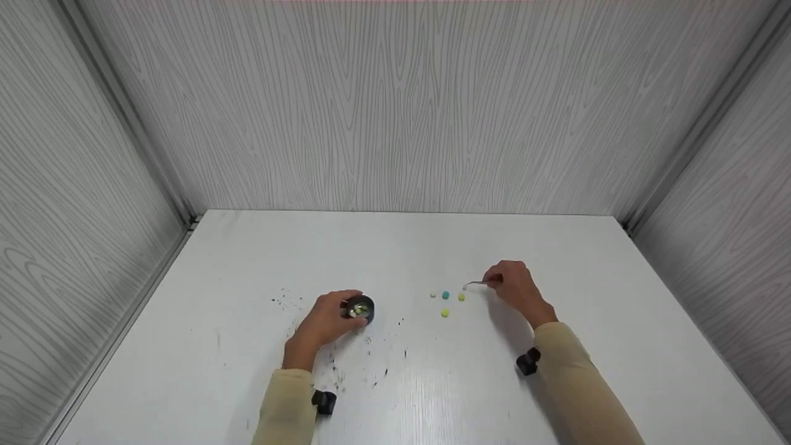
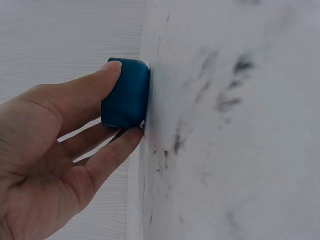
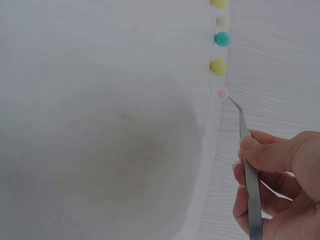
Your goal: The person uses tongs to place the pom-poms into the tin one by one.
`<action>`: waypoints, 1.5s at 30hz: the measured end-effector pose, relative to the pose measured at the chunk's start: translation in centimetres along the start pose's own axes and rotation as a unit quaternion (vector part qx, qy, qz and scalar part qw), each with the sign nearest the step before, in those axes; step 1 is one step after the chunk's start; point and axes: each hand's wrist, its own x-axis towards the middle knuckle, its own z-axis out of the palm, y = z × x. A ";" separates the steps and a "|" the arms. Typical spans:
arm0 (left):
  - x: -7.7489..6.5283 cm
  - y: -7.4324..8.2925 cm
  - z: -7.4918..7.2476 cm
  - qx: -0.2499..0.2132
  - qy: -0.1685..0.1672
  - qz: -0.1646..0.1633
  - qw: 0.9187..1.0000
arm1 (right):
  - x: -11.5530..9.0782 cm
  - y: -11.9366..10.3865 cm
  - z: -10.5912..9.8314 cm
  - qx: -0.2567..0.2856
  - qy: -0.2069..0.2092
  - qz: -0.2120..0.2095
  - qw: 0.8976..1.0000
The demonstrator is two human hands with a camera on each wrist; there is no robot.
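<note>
My left hand (image 1: 327,318) grips a small round cup (image 1: 369,310), dark inside in the head view, with several small yellowish and pale bits in it. From the left wrist its outer wall shows blue, and this blue cup (image 2: 126,94) stands at the table surface between thumb and fingers. On the right, my right hand (image 1: 514,287) pinches bent-tip metal tweezers (image 3: 252,185). At their tip is a small pale pink ball (image 3: 223,93). Beside it on the table lie a teal ball (image 1: 445,295), a white ball (image 1: 433,295) and two yellow balls (image 1: 461,297).
The white table (image 1: 278,247) carries dark specks and smudges (image 1: 337,371) around the left forearm. Wood-grain panels (image 1: 395,105) rise at the back and both sides. A black wrist camera (image 1: 527,362) is strapped to each sleeve.
</note>
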 end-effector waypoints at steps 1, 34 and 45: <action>0.0 0.0 0.0 0.001 0.000 0.001 1.000 | 0.0 0.0 0.0 -0.001 0.001 -0.002 1.000; 0.0 0.0 -0.1 0.007 0.000 0.009 1.000 | 0.8 -5.4 1.1 0.052 0.011 -0.082 0.995; 0.0 0.2 -0.1 -0.002 -0.001 -0.005 1.000 | 1.3 -7.9 2.1 0.056 -0.007 -0.085 0.995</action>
